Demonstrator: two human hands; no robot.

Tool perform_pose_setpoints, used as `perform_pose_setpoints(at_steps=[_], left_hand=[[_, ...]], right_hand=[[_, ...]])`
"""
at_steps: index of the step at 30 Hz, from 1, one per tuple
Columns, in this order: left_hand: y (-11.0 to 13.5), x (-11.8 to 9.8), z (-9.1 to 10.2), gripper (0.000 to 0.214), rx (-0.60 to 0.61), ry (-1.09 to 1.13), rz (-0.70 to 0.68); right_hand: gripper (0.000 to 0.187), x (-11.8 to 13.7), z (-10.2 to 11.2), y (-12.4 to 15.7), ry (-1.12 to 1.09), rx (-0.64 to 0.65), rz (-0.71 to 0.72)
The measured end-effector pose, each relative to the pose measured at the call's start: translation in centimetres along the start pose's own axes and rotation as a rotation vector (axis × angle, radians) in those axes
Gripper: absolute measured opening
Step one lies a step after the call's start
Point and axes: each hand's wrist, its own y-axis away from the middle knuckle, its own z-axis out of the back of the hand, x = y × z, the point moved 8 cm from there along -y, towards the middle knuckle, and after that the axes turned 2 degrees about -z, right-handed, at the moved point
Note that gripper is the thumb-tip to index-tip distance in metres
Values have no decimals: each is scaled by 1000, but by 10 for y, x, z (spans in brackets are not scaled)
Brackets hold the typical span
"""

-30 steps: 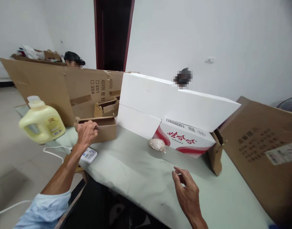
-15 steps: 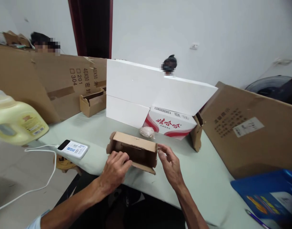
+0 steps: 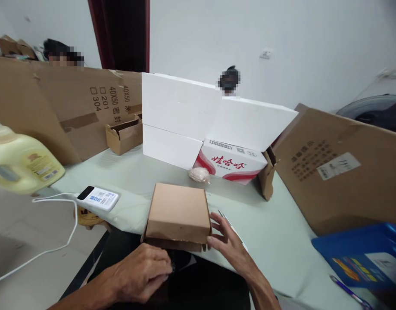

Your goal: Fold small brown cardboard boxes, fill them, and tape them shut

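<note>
A small brown cardboard box [image 3: 179, 209] rests at the near edge of the table, its plain closed face upward and its ragged flaps toward me. Against its right side, my right hand [image 3: 228, 243] has its fingers stretched and spread, the fingertips and thumb at the box's edge. My left hand [image 3: 148, 269] is curled closed just below the box's near edge; what its fingers hold, if anything, is hidden. A thin pale, dark-edged object [image 3: 232, 226] lies partly behind my right hand, its kind unclear.
Beyond the box lie a clear-wrapped lump [image 3: 199, 175] and a white-and-red carton [image 3: 232, 161]. White panels [image 3: 175, 103] and cardboard sheets [image 3: 353, 172] border the table [image 3: 133, 176]. A corded power bank [image 3: 99, 198] and yellow jug [image 3: 29, 161] are left; a blue container [image 3: 362, 254] is right. Two people's heads show behind.
The box has turned from its open hollow facing me to its closed face upward. My left hand has moved down and toward me; my right hand has lowered along the box's side.
</note>
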Motion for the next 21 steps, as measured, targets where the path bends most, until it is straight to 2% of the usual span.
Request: perform_pose_setpoints(at_steps=[1,2,3,5,6,8,10,12,14,18,21], left_hand=[[-4,7,11,22,-1,117,66],[-8,24,27,20,-80,189,192],[-10,48,46,18,-214,205,356],[-15,94,68,33,-342,183,570],[-18,117,73,45,-376,190,652],[-31,154,71,62,-359,249,706],[-44,174,63,67,-309,347,687],[-55,179,59,66,-285,434,642],[-61,175,61,67,-300,491,595],[-61,152,75,69,-326,551,486],[-55,128,84,55,-313,570,378]], right_hand=[[71,-4,3,-2,-23,-9,-12],[73,-6,5,-5,-38,-27,-28],[75,-9,6,-8,-43,-50,-47],[78,-9,1,-15,-37,-70,-76],[79,-8,-6,-18,-39,-60,-77],[77,-1,-21,-22,-58,-26,-44],[72,5,-33,-21,-85,2,3],[68,6,-35,-17,-104,-15,29],[69,3,-30,-11,-100,-75,64],[71,-7,-18,6,-25,-234,198],[72,-27,-21,18,23,-310,189]])
